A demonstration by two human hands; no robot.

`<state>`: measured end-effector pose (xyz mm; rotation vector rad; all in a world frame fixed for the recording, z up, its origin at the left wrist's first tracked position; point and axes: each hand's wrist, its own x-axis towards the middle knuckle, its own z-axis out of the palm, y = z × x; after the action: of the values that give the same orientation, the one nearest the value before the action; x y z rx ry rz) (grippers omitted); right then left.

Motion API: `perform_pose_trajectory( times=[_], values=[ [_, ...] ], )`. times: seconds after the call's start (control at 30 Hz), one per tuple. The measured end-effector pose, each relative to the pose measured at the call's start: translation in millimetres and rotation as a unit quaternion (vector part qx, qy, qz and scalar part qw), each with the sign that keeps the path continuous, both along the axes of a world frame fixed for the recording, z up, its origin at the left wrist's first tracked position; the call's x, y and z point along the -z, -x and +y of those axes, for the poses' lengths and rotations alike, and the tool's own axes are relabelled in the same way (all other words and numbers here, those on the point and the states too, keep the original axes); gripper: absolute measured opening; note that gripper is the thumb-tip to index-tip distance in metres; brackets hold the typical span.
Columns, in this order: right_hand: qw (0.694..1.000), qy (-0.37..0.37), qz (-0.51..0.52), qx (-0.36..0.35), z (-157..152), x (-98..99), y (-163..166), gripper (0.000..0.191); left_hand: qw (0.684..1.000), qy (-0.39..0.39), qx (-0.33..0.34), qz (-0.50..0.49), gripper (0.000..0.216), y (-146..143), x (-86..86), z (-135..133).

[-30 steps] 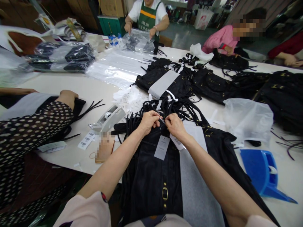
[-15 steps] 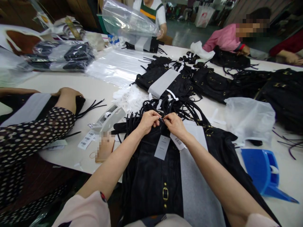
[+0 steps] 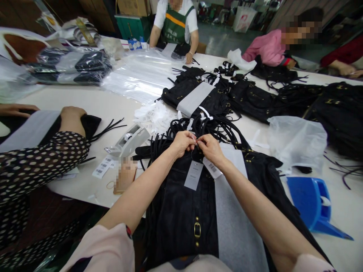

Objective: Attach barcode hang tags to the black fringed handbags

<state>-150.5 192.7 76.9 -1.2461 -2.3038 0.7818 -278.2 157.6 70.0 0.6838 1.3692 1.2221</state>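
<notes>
The person's left hand (image 3: pixel 181 142) and right hand (image 3: pixel 209 148) meet fingertip to fingertip over the top of a black garment (image 3: pixel 181 211) that lies at the near edge of the tabletop (image 3: pixel 93 102) and hangs over it toward the person. Both hands are pinched nearly closed on something very small between them, apparently a thin tag string; it is too small to identify with certainty. Just below the hands, a grey hang tag (image 3: pixel 194 175) and a white barcode tag (image 3: pixel 212 167) rest on the garment. A grey paper sheet (image 3: pixel 235 226) lies along the garment's right half, and a gold buckle (image 3: pixel 197 229) shows lower down on the fabric.

Directly beyond the hands sits a tangle of black cords (image 3: pixel 211 128). Left of the garment stand a white tape dispenser (image 3: pixel 129 140) and loose barcode labels (image 3: pixel 102 166). Near the right edge are a crumpled clear plastic bag (image 3: pixel 297 141) and a blue plastic holder (image 3: pixel 312 204). More black garments (image 3: pixel 198 94) are spread toward the far edge.

At the left edge, a co-worker's hand (image 3: pixel 72 119) in a dotted sleeve presses on a black piece. Another person in a green apron (image 3: pixel 174 26) stands at the far edge.
</notes>
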Motion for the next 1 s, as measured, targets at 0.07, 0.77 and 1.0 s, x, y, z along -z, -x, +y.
perform_pose_trajectory(
  times=[0.07, 0.77, 1.0],
  values=[
    [1.0, -0.002, 0.007, -0.002, 0.4, 0.4, -1.1, 0.012, 1.0, 0.017, 0.014, -0.005, 0.017, 0.8, -1.5, 0.5],
    [0.978, 0.009, -0.207, 0.024, -45.4, -8.0, -51.4, 0.043, 0.985, 0.032, 0.068, -0.154, 0.005, 10.2, -16.7, -7.8],
    [0.962, 0.263, -0.016, 0.067, -23.1, -10.0, -57.0, 0.021, 0.985, 0.028, 0.08, -0.147, 0.013, 20.1, -18.4, -20.2]
  ],
)
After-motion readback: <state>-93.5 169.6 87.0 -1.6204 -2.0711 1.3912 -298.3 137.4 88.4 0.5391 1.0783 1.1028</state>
